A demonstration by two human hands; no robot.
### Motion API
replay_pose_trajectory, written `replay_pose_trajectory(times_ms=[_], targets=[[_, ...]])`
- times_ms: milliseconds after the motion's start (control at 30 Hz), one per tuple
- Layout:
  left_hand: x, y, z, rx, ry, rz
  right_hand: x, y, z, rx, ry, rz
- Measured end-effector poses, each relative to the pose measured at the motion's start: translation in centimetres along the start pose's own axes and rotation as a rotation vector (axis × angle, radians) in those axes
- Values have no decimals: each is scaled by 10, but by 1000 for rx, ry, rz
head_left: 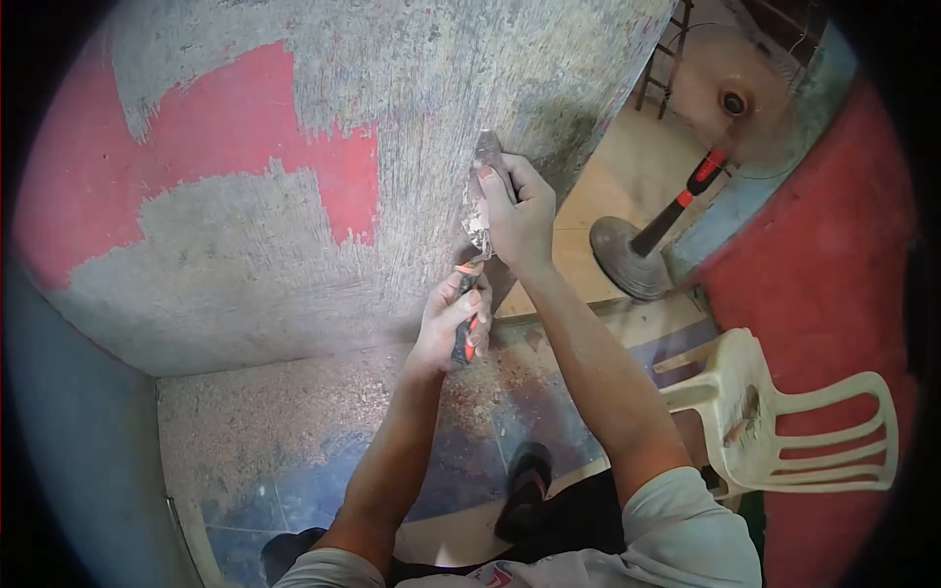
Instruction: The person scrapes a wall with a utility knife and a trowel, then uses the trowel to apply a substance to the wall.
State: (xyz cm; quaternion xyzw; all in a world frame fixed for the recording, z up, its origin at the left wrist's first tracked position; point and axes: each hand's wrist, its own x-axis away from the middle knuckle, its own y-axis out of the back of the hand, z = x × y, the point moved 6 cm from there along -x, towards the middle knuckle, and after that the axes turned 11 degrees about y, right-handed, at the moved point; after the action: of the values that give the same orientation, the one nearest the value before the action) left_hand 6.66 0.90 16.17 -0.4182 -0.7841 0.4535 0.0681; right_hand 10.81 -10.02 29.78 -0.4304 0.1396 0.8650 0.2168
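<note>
Against wall (245, 245), both hands grip scraper (478, 220).

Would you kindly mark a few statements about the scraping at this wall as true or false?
1. Both hands hold the scraper. True: the left hand grips its orange-black handle and the right hand presses the blade.
2. The wall is entirely red. False: red patches remain amid bare grey.
3. A plastic chair stands at the right. True.
4. The fan lies flat on the floor. False: it stands on its base.
</note>
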Motion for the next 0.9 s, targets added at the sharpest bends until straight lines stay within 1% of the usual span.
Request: replay_pose_trajectory(times_ms=[33, 67, 100, 133, 167, 200, 233, 267, 300, 333, 367, 400, 467, 533, 567, 600, 633, 667, 733, 767, 800, 833, 867, 900], targets=[[1, 7, 1, 6, -23, 53, 0, -2, 12, -11, 27, 33], [1, 19, 6, 53, 11, -3, -1, -5, 21, -26, 53, 66], [1, 33, 13, 97, 44, -61, -1, -7, 24, -151, 87, 85], [1, 48, 17, 136, 72, -118, 4, -10, 31, -144, 89, 77], [0, 60, 19, 111, 126, -100, 13, -15, 38, -142, 92, 70], [1, 57, 14, 92, 137, -125, 19, -21, 42, -141, 91, 59], [4, 54, 10, 74, 158, -155, 24, -25, 35, 25, 128, 47], [6, 51, 8, 54, 182, -183, 31, -26, 36, 101, 185, 39], [3, 59, 15, 211, 238, -99, 34, -26, 39, 176, 249, 30], [2, 67, 15, 219, 236, -95, 36, -25, 43, 251, 314, 20], [0, 76, 13, 225, 236, -90, 45, -26, 37, 217, 143, 120], [1, 79, 13, 233, 242, -90, 49, -24, 34, 183, 138, 38], [-3, 62, 3, -109, 135, -198, 61, -23, 21, 115, 119, -120], [-10, 47, -9, -470, 6, -324, 47, -24, 16, -121, -81, -204], [-15, 37, -18, -554, -30, -360, 39, -22, 15, -189, -182, -239], [-18, 31, -25, -556, -17, -346, 32, -22, 11, -257, -286, -271], [-21, 27, -29, -553, -8, -334, 24, -29, -3, -394, -273, -190], [-24, 26, -32, -554, -1, -319, 28, -28, -7, -351, -275, -189], [-22, 48, -17, -649, -59, -393, 38, -28, -2, -262, -284, -188], [-14, 62, -4, -698, -77, -432, 50, -30, -16, -220, -230, -261], [-4, 58, 0, -747, -94, -470, 53, -29, -11, -168, -200, -268], [1, 52, 5, -643, -172, -481, 54, -27, -6, -115, -166, -271], [1, 52, 1, -719, -164, -482, 52, -27, -3, -64, -129, -274], [-2, 34, -19, -798, -159, -480, 41, -31, -12, -201, -180, -249]])
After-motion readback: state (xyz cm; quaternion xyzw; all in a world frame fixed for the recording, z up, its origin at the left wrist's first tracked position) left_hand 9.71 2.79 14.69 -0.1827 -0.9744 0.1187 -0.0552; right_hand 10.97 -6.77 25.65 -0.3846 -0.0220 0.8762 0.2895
